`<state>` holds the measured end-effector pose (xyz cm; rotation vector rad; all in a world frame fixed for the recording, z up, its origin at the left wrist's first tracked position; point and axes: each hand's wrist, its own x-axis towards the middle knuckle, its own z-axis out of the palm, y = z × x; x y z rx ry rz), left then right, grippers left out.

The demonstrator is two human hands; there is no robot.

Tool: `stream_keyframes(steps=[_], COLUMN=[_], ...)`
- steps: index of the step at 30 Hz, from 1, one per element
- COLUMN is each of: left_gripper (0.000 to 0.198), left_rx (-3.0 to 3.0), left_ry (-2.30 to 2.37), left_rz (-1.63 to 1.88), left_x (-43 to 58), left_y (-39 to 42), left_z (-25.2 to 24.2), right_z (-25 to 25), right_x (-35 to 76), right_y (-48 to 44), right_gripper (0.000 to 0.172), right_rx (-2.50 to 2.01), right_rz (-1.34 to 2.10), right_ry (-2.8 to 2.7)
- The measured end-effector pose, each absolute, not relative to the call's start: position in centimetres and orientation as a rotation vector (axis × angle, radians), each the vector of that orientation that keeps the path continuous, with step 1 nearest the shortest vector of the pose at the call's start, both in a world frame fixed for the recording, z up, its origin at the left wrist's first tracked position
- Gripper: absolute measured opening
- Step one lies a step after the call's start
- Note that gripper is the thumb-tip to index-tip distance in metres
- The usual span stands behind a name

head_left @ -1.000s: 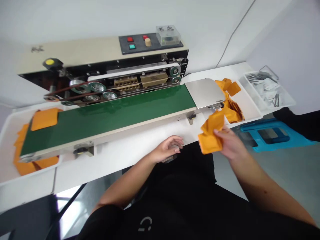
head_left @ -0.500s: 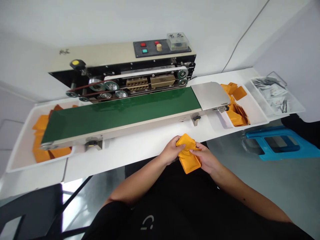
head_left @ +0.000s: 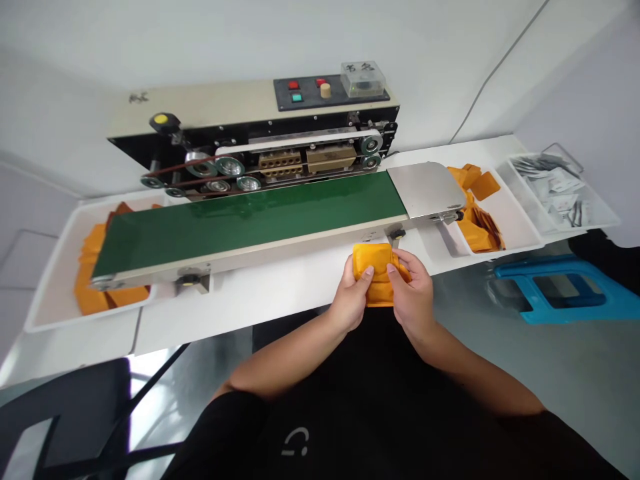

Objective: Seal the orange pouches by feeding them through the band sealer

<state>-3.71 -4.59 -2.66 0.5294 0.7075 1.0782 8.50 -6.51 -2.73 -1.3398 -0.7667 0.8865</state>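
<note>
Left hand (head_left: 347, 300) and right hand (head_left: 413, 293), grips pinching orange rectangular pouch (head_left: 379, 265), now pulled flat, at edge of white worktop (head_left: 280, 300), near green conveyor belt (head_left: 250, 223).

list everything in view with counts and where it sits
band sealer: 1, cream and black, back of the bench
conveyor belt: 1, green, in front of the sealer
steel plate: 1, silver, right end of the belt
white bench: 1, white, under the belt and trays
left tray: 1, white, left end of the belt
right tray: 1, white, right of the steel plate
orange pouches: many, orange, in both trays
sachets: many, silver and white, in a far-right white tray
plastic stool: 1, blue, floor at right
held orange pouch: count unclear, orange, between the grips
left grip: 1, on the held orange pouch
right grip: 1, on the held orange pouch
</note>
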Motion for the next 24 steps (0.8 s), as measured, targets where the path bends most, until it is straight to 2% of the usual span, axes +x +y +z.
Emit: stream_keyframes(steps=[8, 12, 18, 21, 24], left_gripper=[0.054, 0.055, 0.043, 0.048, 0.058], left_rx=[0.496, 0.540, 0.500, 0.457, 0.426], left_ry=[0.661, 0.654, 0.672, 0.654, 0.632], left_rz=[1.382, 1.326, 1.220, 1.189, 1.246], left_x=[-3.2, -3.6, -4.2, -4.3, -4.4], left_y=[-2.7, -2.1, -2.0, -2.1, -2.0], left_z=[-0.7, -0.4, 0.1, 0.9, 1.6], right_z=[-3.0, -2.9, -1.3, -0.7, -0.4], right_x=[7.5, 7.4, 7.8, 7.6, 7.1], right_y=[-5.2, -4.4, -2.7, -2.4, -2.4], right_gripper=[0.039, 0.032, 0.028, 0.027, 0.036], right_rx=[-1.273, -1.260, -1.244, -1.200, -1.130], right_rz=[0.573, 0.540, 0.508, 0.490, 0.604], right_ry=[-0.962, -0.909, -0.903, -0.937, -0.942])
